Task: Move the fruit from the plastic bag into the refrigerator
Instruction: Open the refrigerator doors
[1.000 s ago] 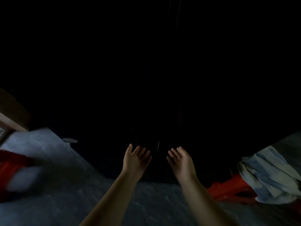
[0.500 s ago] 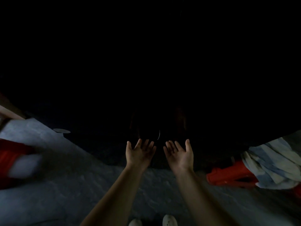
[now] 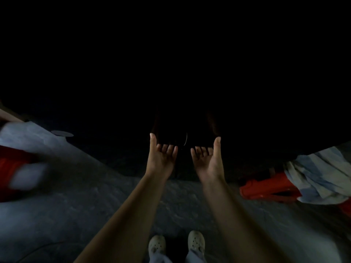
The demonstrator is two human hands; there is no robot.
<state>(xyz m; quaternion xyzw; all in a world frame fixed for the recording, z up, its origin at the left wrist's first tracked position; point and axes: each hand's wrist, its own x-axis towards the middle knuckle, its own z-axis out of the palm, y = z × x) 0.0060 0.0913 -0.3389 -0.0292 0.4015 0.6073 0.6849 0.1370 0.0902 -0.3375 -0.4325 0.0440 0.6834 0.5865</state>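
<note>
The scene is very dark. My left hand (image 3: pixel 162 157) and my right hand (image 3: pixel 208 158) are held out side by side, palms up, thumbs raised, fingers loosely bent and holding nothing. Just beyond the fingertips lies a black area with a faint curved glint (image 3: pixel 186 139); what it is cannot be told. No fruit, plastic bag or refrigerator can be made out.
A grey floor (image 3: pixel 85 196) spreads below. A red object (image 3: pixel 269 188) with a pale blue-and-white cloth (image 3: pixel 319 177) over it sits at the right. A blurred red-and-white thing (image 3: pixel 17 173) is at the left edge. My white shoes (image 3: pixel 176 243) show at the bottom.
Both hands turned from fingers forward to palms up with thumbs raised. The view tilted down, bringing my shoes into sight.
</note>
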